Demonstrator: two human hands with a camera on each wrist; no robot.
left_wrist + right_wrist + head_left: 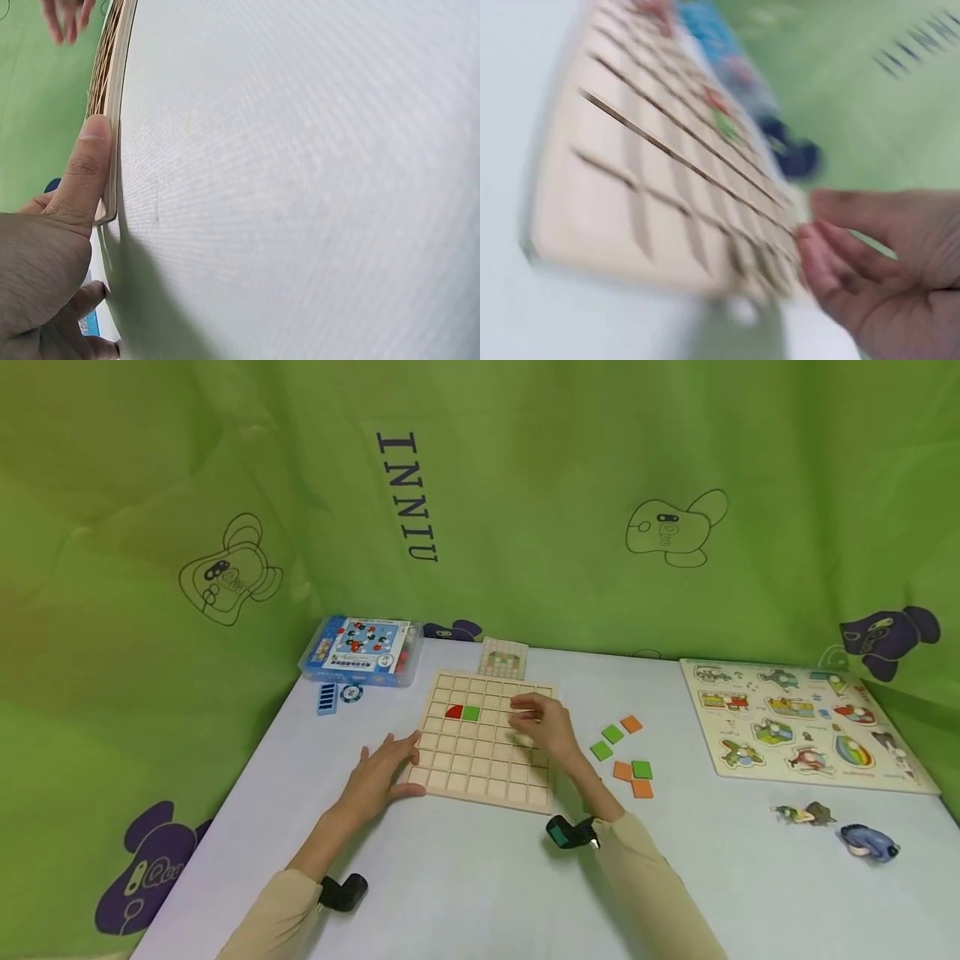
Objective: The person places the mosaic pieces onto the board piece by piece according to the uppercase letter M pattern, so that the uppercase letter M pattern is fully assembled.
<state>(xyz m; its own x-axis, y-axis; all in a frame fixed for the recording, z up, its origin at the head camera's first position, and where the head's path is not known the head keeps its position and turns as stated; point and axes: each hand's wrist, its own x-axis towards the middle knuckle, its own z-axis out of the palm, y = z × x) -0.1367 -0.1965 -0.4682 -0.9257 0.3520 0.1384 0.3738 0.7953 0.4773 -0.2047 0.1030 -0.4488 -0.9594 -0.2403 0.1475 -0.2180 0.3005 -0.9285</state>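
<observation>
left fingers (406,747) on gridded wooden board (480,768)

This looks like a cloth-screened play corner, its wider room unclear: green cartoon-printed cloth (525,468) hangs behind and left of the white worktop (465,885), which carries a gridded board (476,766), picture puzzle (808,731) and toy figures (867,842).

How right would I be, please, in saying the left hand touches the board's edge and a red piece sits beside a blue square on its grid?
The square beside the red piece is green, not blue, as the head view shows; the left hand does touch the edge of the board.
</observation>
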